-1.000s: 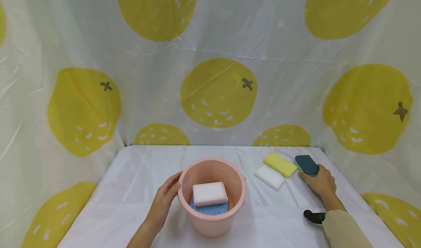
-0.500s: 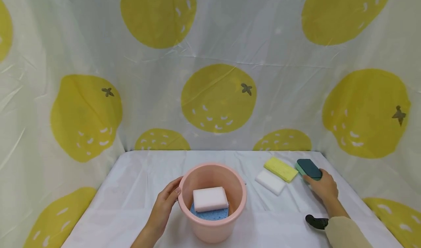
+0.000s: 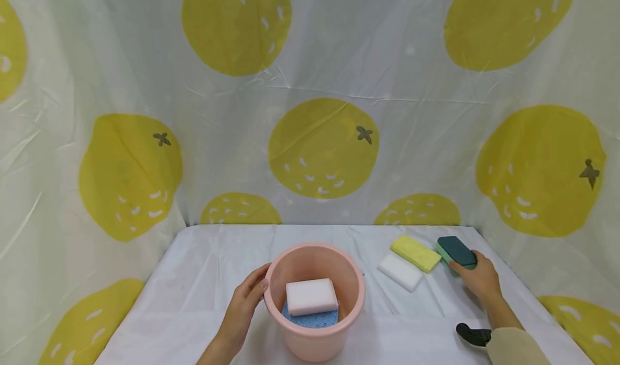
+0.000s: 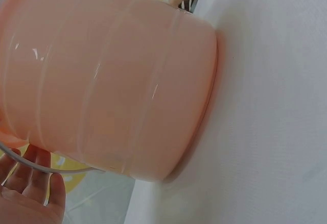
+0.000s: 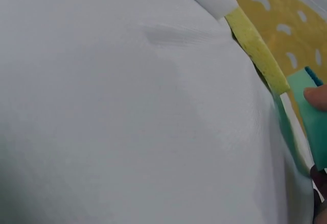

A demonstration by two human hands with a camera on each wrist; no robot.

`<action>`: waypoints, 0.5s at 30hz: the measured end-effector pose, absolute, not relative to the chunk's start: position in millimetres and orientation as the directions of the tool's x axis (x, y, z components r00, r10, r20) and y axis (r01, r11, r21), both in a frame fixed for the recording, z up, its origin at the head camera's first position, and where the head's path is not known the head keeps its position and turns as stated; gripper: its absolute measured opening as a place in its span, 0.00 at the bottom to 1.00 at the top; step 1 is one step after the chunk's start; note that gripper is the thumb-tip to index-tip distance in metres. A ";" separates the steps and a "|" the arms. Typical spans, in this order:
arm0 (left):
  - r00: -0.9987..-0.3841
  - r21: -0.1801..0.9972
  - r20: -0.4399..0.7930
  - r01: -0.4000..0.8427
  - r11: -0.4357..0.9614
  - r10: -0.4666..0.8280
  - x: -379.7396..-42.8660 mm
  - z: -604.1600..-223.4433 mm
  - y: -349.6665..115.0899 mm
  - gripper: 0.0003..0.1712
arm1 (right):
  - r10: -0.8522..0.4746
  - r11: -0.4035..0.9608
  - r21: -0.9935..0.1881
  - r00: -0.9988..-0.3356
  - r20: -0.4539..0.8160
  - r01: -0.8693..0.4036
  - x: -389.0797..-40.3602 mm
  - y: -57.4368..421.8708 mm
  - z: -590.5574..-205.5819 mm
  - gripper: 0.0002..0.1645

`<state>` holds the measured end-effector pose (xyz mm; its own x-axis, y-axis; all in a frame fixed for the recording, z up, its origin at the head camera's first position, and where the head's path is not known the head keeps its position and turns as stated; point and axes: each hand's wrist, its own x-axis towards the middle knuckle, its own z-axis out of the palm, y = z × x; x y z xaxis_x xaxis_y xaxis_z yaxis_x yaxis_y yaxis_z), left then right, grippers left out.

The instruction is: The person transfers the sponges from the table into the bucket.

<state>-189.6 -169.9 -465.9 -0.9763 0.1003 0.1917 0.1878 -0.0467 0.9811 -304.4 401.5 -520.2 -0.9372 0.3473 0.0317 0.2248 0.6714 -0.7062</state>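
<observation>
In the head view a pink bucket (image 3: 315, 338) stands upright on the white-covered table, holding a white sponge (image 3: 311, 297) on top of a blue sponge (image 3: 317, 320). My left hand (image 3: 240, 304) rests against the left outside of its rim. Its fingers (image 4: 38, 175) look fairly straight in the left wrist view, behind the thin handle (image 4: 46, 168). At the right, my right hand (image 3: 484, 279) pinches a green sponge (image 3: 457, 252) with a dark scouring top. A narrow gap shows under this sponge (image 5: 309, 122) in the right wrist view. Most of the right hand is cut off there.
Beside the green sponge lie a yellow sponge (image 3: 415, 253) and a flat white sponge (image 3: 400, 271). A black curved piece (image 3: 473, 335) sticks out at the right wrist. Lemon-print sheeting (image 3: 232, 112) walls the table at the back and both sides.
The green sponge has risen slightly in my right hand, showing more of its light green side. My left hand stays at the bucket. The head view has tilted up a little.
</observation>
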 end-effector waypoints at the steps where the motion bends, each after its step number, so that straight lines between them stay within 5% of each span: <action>1: -0.976 0.981 0.193 0.189 -0.046 0.102 -189.5 -466.1 -169.9 0.25 | 0.343 0.676 -0.703 -0.939 0.033 0.222 -304.1 401.2 -520.1 0.63; 15: -0.976 0.980 0.198 0.195 -0.040 0.094 -188.1 -464.2 -168.2 0.24 | 0.300 0.719 -0.679 -0.947 0.111 0.147 -305.0 399.3 -516.0 0.58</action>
